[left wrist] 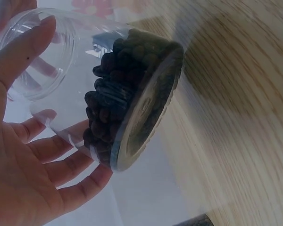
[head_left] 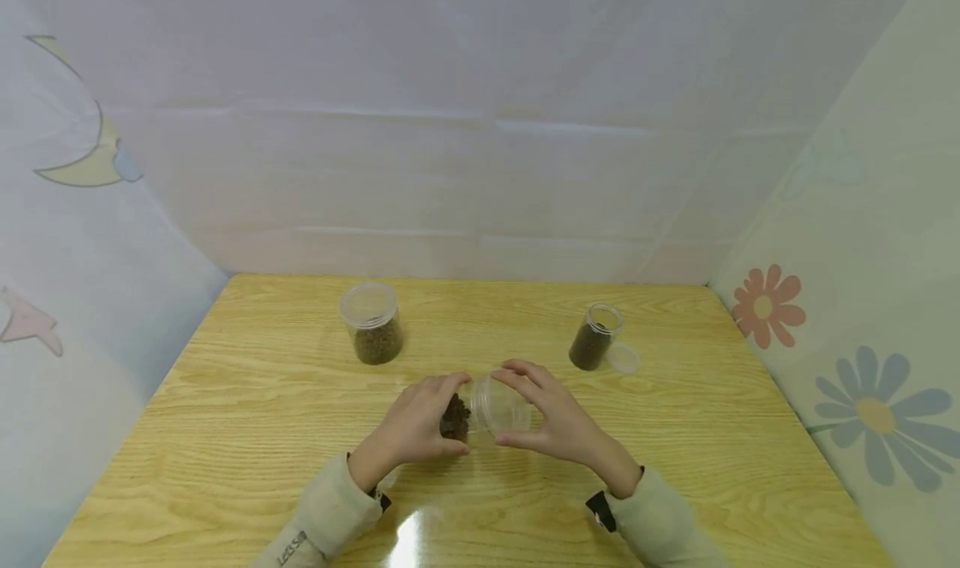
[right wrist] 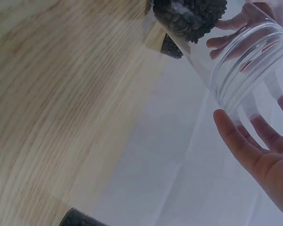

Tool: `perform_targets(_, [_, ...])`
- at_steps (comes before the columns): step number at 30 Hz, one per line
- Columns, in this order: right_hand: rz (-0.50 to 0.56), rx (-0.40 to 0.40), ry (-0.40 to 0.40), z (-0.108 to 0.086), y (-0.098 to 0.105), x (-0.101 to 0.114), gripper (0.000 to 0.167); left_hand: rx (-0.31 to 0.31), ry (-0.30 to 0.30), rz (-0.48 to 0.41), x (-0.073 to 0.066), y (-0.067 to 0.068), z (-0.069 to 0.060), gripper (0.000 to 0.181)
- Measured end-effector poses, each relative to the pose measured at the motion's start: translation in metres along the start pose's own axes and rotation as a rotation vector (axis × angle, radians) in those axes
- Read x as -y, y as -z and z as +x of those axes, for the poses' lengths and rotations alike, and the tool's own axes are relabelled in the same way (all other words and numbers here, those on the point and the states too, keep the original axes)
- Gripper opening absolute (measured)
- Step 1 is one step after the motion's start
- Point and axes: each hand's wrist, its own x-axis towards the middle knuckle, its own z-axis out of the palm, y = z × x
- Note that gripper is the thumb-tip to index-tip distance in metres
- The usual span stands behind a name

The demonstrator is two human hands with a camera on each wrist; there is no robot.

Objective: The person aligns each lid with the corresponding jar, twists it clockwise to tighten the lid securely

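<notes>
Over wooden table point(head_left: 262, 434), left grip point(head_left: 417, 423) curled round dark-filled jar point(head_left: 455, 419), right grip point(head_left: 556, 419) curled round clear container point(head_left: 508, 406).

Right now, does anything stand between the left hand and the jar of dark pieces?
Nothing visible does: the left hand grips the jar of dark pieces directly. The wide jar and narrow jar stand farther back, off to either side.

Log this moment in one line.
left hand: holds tilted jar, dark contents; right hand: around clear end; wide jar: far left; slim jar: far right, clear disc beside
</notes>
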Motion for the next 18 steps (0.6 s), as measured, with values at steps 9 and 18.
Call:
perform_targets(9, [0.005,0.014,-0.036,0.0001,-0.0040,0.0002,0.074,0.006,0.024,-0.002,-0.0004,-0.0007,-0.0004,0.086])
perform_targets(18, [0.006,0.014,-0.067,0.0033,-0.0072,0.0031,0.076,-0.021,0.013,0.005,0.0003,-0.0013,-0.0018,0.086])
